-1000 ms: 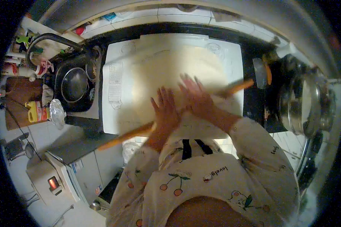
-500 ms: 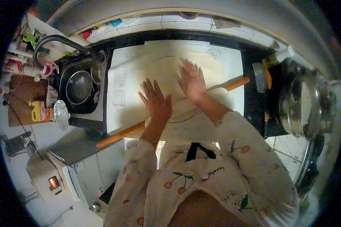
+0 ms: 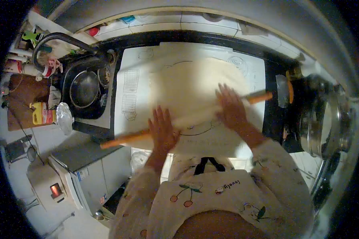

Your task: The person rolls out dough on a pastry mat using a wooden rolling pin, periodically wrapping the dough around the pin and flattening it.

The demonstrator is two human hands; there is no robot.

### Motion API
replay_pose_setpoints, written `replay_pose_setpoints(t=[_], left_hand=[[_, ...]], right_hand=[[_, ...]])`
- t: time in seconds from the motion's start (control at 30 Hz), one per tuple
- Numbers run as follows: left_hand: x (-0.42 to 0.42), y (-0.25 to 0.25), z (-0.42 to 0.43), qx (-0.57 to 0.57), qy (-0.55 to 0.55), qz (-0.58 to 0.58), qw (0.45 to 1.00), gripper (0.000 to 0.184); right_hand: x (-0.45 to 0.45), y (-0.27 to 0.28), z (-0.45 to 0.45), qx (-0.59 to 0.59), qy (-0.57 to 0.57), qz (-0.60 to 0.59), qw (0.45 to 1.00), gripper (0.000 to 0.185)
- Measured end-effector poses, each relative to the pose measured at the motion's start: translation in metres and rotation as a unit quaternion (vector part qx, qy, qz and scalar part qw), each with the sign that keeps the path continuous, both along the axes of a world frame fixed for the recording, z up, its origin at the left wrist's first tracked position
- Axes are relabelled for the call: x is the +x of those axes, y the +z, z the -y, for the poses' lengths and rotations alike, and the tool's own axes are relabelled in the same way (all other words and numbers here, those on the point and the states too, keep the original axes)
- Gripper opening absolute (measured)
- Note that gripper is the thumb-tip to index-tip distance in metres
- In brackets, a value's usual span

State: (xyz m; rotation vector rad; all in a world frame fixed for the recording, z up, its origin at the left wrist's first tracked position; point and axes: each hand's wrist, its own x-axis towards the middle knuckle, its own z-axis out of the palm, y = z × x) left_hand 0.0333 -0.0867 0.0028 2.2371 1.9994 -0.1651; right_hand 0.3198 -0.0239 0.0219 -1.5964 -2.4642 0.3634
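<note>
A wide, thin sheet of pale dough lies on a white printed mat. A long wooden rolling pin crosses the near part of the mat at a slant, its middle wrapped in dough. My left hand rests on the wrapped pin at the left with its fingers spread. Farther right, my right hand lies on the wrapped pin near its bare right end, fingers also spread. Both palms' undersides are hidden.
At the left is a black sink with a pan and a curved faucet. A foil-like bowl stands at its corner. Large metal pots and a dough scraper are at the right.
Both hands have moved apart along the pin and nearer to my body than half a second ago. The view has shifted slightly.
</note>
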Motion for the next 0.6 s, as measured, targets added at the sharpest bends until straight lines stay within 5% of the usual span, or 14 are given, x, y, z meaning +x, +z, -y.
replay_pose_setpoints(t=[0.1,0.17,0.23,0.33,0.37,0.43,0.47,0.53,0.6], left_hand=[[-0.003,-0.004,0.017,0.071,-0.034,0.094,0.992,0.095],[-0.018,-0.025,-0.050,0.124,-0.001,-0.019,0.992,0.090],[-0.043,-0.049,-0.113,0.178,0.097,-0.045,0.978,0.088],[-0.034,-0.019,-0.039,0.131,0.006,0.037,0.991,0.089],[-0.027,-0.005,-0.013,0.104,-0.034,0.050,0.993,0.088],[-0.012,0.033,-0.013,0.007,0.004,0.038,0.999,0.085],[-0.009,0.047,-0.007,-0.047,0.019,0.031,0.998,0.084],[-0.030,-0.003,-0.065,0.107,0.029,-0.016,0.994,0.080],[-0.045,-0.023,-0.089,0.185,0.048,-0.022,0.981,0.077]], right_hand=[[0.009,0.002,0.005,-0.013,0.029,0.055,0.998,0.078],[0.003,-0.026,-0.049,0.169,-0.047,0.022,0.984,0.064],[-0.010,-0.023,-0.105,0.171,-0.176,0.050,0.968,0.055],[0.006,-0.029,-0.055,0.159,-0.091,0.008,0.983,0.062],[0.012,-0.011,-0.022,0.060,-0.098,0.080,0.990,0.066],[0.013,0.016,0.012,-0.020,-0.100,0.066,0.993,0.067],[0.013,0.005,0.008,0.051,-0.100,0.060,0.992,0.068],[0.013,-0.030,-0.045,0.212,-0.102,0.047,0.971,0.069],[0.005,-0.027,-0.098,0.175,-0.185,0.037,0.966,0.066]])
